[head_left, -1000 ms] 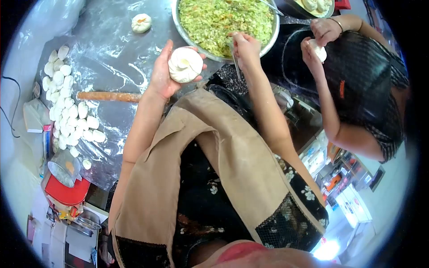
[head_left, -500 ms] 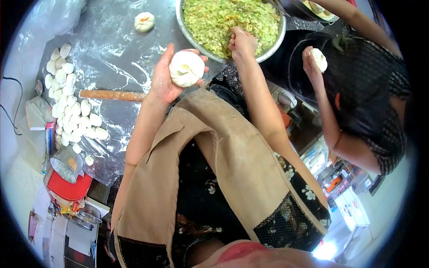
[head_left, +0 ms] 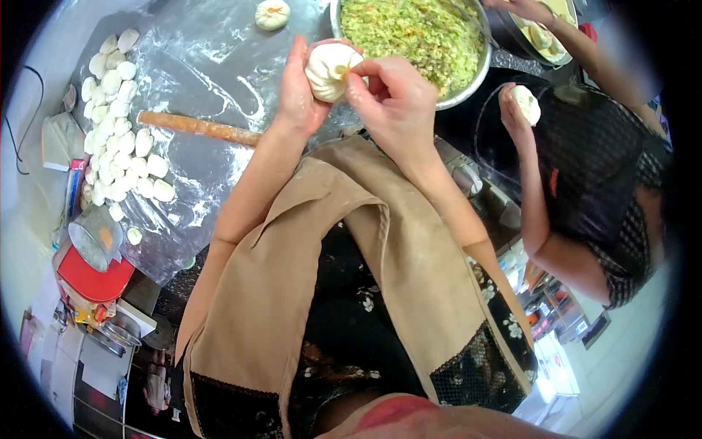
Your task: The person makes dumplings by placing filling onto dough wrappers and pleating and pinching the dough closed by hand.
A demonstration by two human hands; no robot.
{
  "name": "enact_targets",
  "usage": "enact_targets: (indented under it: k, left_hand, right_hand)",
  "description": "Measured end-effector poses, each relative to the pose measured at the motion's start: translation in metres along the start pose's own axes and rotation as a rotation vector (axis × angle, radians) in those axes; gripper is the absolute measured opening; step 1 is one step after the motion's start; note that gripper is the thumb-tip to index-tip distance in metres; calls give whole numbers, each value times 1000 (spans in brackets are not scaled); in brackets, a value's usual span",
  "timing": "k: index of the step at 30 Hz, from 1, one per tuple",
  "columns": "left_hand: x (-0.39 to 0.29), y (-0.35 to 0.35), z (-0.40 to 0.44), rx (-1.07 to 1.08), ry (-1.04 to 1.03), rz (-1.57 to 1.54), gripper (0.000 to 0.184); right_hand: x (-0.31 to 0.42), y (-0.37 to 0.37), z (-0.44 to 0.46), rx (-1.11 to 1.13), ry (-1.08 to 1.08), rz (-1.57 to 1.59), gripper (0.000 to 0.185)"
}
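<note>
My left hand (head_left: 300, 95) cradles a pleated white dough bun (head_left: 330, 72) in its palm, fingers curled around it. On the bun's right side my right hand (head_left: 398, 95) pinches the gathered top, where a little orange shows between the folds. Just beyond my hands stands a large metal bowl (head_left: 482, 69) of chopped green and orange vegetable filling (head_left: 417, 44). A finished-looking bun (head_left: 272, 14) with an orange spot rests on the floured surface ahead. To the left of my left forearm lies a wooden rolling pin (head_left: 197, 127).
Many small dough pieces (head_left: 117, 132) are heaped on the floured grey table (head_left: 197, 66) at left. A metal cup (head_left: 95, 238) and a red lid (head_left: 95, 274) sit near its lower left edge. On my right a co-worker's hand (head_left: 514, 110) holds another bun (head_left: 526, 105), beside a second bowl (head_left: 574, 14).
My right hand has left the filling bowl and now pinches the bun's top. The bun has tilted in my left hand. The view has shifted, moving the table leftover things slightly.
</note>
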State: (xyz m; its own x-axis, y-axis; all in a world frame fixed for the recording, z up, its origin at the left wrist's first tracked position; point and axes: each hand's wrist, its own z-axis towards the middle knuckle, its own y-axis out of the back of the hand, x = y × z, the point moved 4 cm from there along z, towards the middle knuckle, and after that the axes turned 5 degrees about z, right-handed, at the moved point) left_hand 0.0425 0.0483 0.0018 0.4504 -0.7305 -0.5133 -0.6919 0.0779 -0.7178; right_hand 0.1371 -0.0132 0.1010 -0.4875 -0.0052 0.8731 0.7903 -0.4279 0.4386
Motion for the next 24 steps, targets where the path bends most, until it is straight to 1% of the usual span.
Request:
enact_targets:
  k: [2,4,6,7,9,10,11,12,13,15,16,17,18,19,20,22,23,24]
  left_hand:
    - [-2,3,-3,21,-32,-9,61]
    - [-7,5,-7,3,-81,52,61]
    - [-12,8,-13,-23,-85,37,60]
    - [-14,10,-15,-43,-81,26,59]
    - [-16,17,-16,-62,-79,10,59]
    - [-16,21,-16,-74,-69,0,60]
    - [-18,24,-17,-80,-74,-8,60]
    - [-17,27,-17,-71,-3,-76,60]
    - [-16,30,-17,-60,68,-143,61]
    - [-18,34,-18,-47,93,-196,61]
    - [-19,35,-19,-31,127,-241,62]
    - [-22,36,-22,-70,122,-253,56]
    - [-25,37,-23,-76,116,-257,56]
    - [-27,39,-22,-81,116,-277,56]
    - [-30,40,-22,-86,117,-296,55]
    - [-34,50,-17,-76,110,-311,58]
    - [-36,54,-14,-61,109,-321,61]
    - [-42,50,-16,-61,102,-320,61]
  right_hand:
    - [1,-11,1,47,150,-173,9]
    - [3,-17,0,77,119,-192,10]
    - [11,-24,-1,148,274,-261,10]
    - [11,-27,0,159,279,-258,10]
    - [14,-33,0,233,379,-309,9]
    - [15,-35,0,324,299,-365,14]
    - [15,-35,2,347,300,-313,15]
    - [14,-35,5,369,300,-260,16]
    - [16,-33,6,378,304,-260,16]
    - [16,-28,9,324,164,-174,17]
    - [16,-30,10,333,167,-173,17]
    - [16,-31,10,304,185,-167,16]
    - [15,-33,12,276,202,-159,16]
    - [14,-38,13,315,222,-141,22]
    - [15,-43,14,322,224,-137,22]
    - [24,-57,20,359,332,-180,31]
    - [18,-64,22,430,286,-197,46]
    - [20,-70,25,431,291,-194,46]
